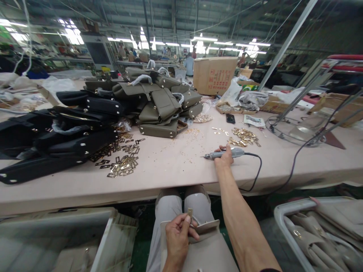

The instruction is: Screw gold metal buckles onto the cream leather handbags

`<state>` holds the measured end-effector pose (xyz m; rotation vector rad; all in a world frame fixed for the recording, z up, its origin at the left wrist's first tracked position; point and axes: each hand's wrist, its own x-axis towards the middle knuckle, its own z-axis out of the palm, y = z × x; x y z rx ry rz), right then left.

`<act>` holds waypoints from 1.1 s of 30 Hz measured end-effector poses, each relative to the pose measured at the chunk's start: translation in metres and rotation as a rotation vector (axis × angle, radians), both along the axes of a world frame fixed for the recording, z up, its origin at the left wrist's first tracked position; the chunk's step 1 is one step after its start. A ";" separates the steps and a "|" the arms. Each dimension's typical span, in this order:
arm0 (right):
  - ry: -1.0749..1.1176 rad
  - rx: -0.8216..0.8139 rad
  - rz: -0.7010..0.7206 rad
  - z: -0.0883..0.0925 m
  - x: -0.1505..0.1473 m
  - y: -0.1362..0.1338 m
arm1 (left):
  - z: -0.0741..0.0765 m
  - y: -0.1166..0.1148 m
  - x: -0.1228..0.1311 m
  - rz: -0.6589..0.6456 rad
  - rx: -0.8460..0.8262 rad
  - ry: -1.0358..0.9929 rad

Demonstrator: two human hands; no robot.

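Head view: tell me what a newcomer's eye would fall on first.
The big heap of black and olive bags stands out first, across the left and middle of the table. To its right, the right hand grasps a grey corded tool. Below, the left hand pinches a small metal plate over the beige bag on the lap.

There are two hands [178, 231], one corded tool [238, 152], two bins [104, 238].

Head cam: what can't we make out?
All in the head view:
Electric screwdriver: bit type, too small; mid-body, behind right hand.
Metal plate: lower part, hidden by left hand.
Beige bag on lap: cut off by bottom edge.
Carton: red print, too blurred.
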<state>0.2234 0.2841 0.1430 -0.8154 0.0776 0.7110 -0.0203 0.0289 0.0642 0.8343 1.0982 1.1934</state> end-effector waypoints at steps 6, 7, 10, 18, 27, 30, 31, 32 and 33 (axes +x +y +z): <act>0.017 0.017 0.010 0.000 0.003 -0.002 | 0.001 -0.001 -0.001 -0.001 -0.011 -0.005; 0.017 0.021 0.012 0.001 0.003 -0.002 | 0.001 -0.001 -0.001 -0.001 -0.011 0.000; 0.015 0.030 0.018 0.001 0.003 -0.004 | 0.002 -0.002 -0.001 0.005 -0.007 0.009; -0.005 0.055 0.046 0.001 0.003 -0.005 | 0.004 -0.002 -0.001 0.014 -0.013 -0.010; 0.002 0.068 0.060 0.004 0.001 -0.008 | 0.002 -0.002 0.000 0.006 -0.016 0.002; 0.004 0.069 0.068 0.003 0.002 -0.009 | 0.002 -0.002 0.000 0.006 -0.017 0.007; 0.007 0.069 0.072 0.003 0.002 -0.009 | 0.002 -0.001 0.000 0.006 -0.016 0.007; 0.011 0.069 0.076 0.003 0.002 -0.008 | 0.002 -0.001 0.000 0.006 -0.015 0.007; 0.016 0.069 0.080 0.003 0.002 -0.008 | 0.003 -0.001 0.000 0.005 -0.014 0.007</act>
